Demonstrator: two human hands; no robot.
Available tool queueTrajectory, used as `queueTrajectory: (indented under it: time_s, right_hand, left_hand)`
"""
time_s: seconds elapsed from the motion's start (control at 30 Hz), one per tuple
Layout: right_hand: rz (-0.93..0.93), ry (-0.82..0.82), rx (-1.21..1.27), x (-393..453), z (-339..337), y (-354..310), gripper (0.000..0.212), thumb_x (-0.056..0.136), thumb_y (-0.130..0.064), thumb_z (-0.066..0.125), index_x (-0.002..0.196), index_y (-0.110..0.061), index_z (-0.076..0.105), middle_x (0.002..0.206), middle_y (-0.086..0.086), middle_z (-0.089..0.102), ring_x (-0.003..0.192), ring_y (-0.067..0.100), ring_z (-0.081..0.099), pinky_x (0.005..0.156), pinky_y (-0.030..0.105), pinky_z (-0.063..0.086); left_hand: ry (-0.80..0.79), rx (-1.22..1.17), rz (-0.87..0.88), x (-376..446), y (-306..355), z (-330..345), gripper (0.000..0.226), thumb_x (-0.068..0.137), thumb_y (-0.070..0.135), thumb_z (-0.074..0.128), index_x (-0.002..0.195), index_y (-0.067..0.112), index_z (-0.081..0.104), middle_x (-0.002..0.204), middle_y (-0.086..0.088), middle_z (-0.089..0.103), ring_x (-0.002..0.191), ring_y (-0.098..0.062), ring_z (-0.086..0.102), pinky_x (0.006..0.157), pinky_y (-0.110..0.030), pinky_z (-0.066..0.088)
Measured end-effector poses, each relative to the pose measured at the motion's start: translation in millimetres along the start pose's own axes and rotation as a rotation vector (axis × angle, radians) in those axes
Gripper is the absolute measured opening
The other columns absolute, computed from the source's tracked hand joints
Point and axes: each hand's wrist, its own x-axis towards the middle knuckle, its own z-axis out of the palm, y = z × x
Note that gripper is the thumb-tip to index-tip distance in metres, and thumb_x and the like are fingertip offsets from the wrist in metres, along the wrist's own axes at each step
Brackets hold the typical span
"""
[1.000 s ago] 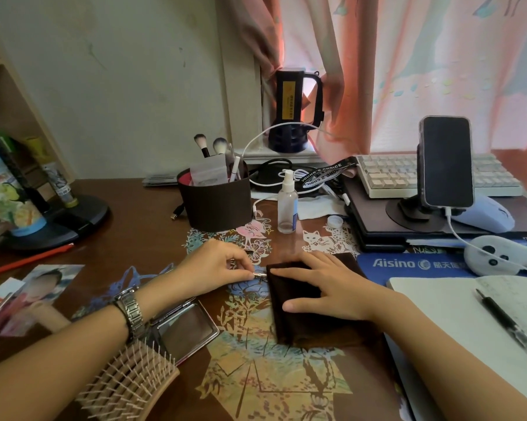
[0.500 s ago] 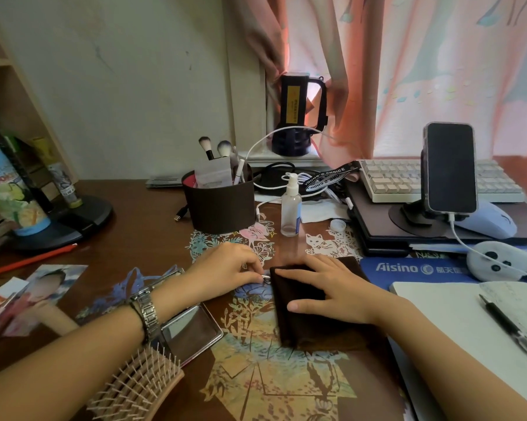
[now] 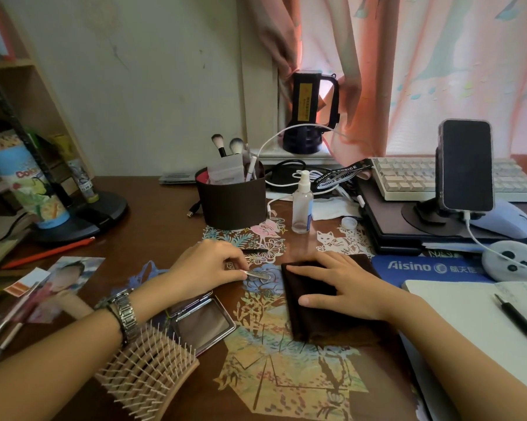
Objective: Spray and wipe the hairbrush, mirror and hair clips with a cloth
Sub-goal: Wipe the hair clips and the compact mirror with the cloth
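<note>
My left hand (image 3: 209, 267) pinches a thin silver hair clip (image 3: 258, 275) whose tip points at the dark brown folded cloth (image 3: 323, 317). The clip lies clear of the cloth's left edge. My right hand (image 3: 338, 284) rests flat on the cloth, fingers spread. A black hair clip (image 3: 255, 252) lies on the desk just beyond my left hand. An open compact mirror (image 3: 203, 323) sits under my left wrist, and the wooden hairbrush (image 3: 148, 379) lies bristles up at the near left. The clear spray bottle (image 3: 301, 203) stands upright behind the hands.
A brown cup (image 3: 232, 202) of makeup brushes stands behind my left hand. A phone on a stand (image 3: 465, 165), keyboard (image 3: 408, 177), mouse (image 3: 505, 221) and notebook with pen (image 3: 480, 329) fill the right. Photos (image 3: 65, 284) and a lamp base (image 3: 83, 217) lie left.
My left hand has drawn the silver clip leftward out from the cloth's edge, so the clip now shows fully. My right hand stays flat on the cloth.
</note>
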Motion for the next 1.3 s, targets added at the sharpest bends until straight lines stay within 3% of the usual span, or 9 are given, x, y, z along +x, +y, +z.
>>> queueTrajectory:
  time_s: [0.1,0.2,0.4,0.7,1.07,1.2,1.3]
  right_hand:
    - [0.0,0.006,-0.004,0.5,0.7,-0.2,0.064,0.082,-0.076,0.032,0.142,-0.053,0.022,0.144,-0.019,0.025,0.13,0.005,0.021,0.111,0.03,0.017]
    - [0.004,0.008,-0.004,0.7,1.5,0.1,0.063,0.083,-0.074,0.033,0.141,-0.054,0.022,0.144,-0.019,0.025,0.13,0.005,0.021,0.111,0.029,0.017]
    - [0.011,0.014,-0.012,0.9,3.3,0.6,0.065,0.08,-0.078,0.029,0.141,-0.056,0.02,0.141,-0.019,0.027,0.128,0.007,0.025,0.109,0.028,0.018]
    - [0.0,0.023,-0.012,1.1,4.0,1.1,0.063,0.083,-0.076,0.032,0.141,-0.055,0.021,0.144,-0.02,0.026,0.129,0.006,0.024,0.11,0.03,0.019]
    - [0.001,0.018,-0.006,0.4,2.5,-0.7,0.063,0.083,-0.074,0.033,0.141,-0.054,0.022,0.144,-0.019,0.025,0.129,0.006,0.023,0.11,0.029,0.018]
    - [0.0,0.025,-0.017,0.6,3.3,-0.1,0.063,0.082,-0.075,0.033,0.141,-0.054,0.022,0.144,-0.019,0.025,0.129,0.006,0.023,0.109,0.027,0.017]
    - [-0.003,0.026,-0.017,0.5,3.1,-0.1,0.063,0.082,-0.075,0.032,0.141,-0.054,0.022,0.143,-0.02,0.026,0.128,0.005,0.024,0.107,0.025,0.017]
  left_hand:
    - [0.015,-0.096,-0.07,-4.1,-1.5,-3.7,0.012,0.078,0.028,0.076,0.088,0.029,0.07,0.07,0.02,0.061,0.063,-0.006,0.06,0.057,-0.021,0.046]
    - [0.006,-0.158,-0.107,-4.2,-2.5,-6.3,0.014,0.074,0.02,0.08,0.083,0.026,0.07,0.065,0.016,0.061,0.059,-0.002,0.059,0.055,-0.013,0.046]
    - [-0.032,-0.242,-0.145,-1.9,-4.8,-7.7,0.019,0.07,0.013,0.083,0.083,0.021,0.073,0.077,0.007,0.072,0.069,-0.005,0.068,0.063,-0.011,0.052]
    - [-0.111,-0.271,-0.133,-3.2,-5.0,-10.3,0.023,0.075,0.012,0.079,0.089,0.028,0.071,0.085,0.01,0.073,0.075,-0.003,0.07,0.071,-0.019,0.057]
    - [-0.094,0.013,-0.071,-1.5,-10.1,-9.9,0.014,0.081,0.032,0.073,0.094,0.029,0.073,0.086,0.017,0.065,0.072,0.006,0.057,0.058,-0.011,0.042]
    - [-0.06,0.079,-0.108,1.4,-19.2,-14.2,0.013,0.08,0.036,0.072,0.092,0.031,0.073,0.088,0.016,0.066,0.079,0.001,0.059,0.071,-0.026,0.053]
    - [-0.015,0.096,-0.144,2.7,-26.2,-17.4,0.011,0.08,0.036,0.073,0.09,0.031,0.074,0.087,0.014,0.068,0.078,0.0,0.06,0.068,-0.027,0.054]
